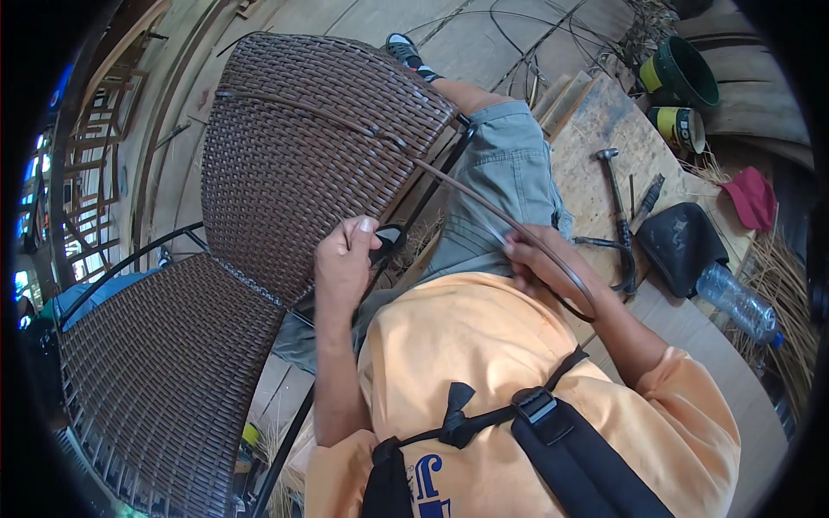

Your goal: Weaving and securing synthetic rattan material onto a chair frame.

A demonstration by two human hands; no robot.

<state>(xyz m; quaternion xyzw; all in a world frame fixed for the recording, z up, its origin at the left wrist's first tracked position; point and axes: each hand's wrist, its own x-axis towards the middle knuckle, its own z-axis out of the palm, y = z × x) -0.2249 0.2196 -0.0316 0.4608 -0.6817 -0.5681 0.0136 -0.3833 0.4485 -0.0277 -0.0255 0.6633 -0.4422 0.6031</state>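
Where strand [466,190] loops: R hand [534,259] seems to pinch it, prob. controlling slack
L hand [344,252]: closed nr weave [311,160], nothing visible inside
Hammer [617,192]: alongside, prob. for quick reach

Across the top: floor [337,15] of pale, wide boards, with narrow dark seams. At far left: a lattice of brown frames [108,173], near long timbers [164,91] running lengthwise; behind the lattice, bright patches [38,164] of white and blue light. At right: a pale plywood panel [600,125], stained and scuffed. At upper right: weathered planks [734,73] in dimmer light; lower down, loose straw [790,302].
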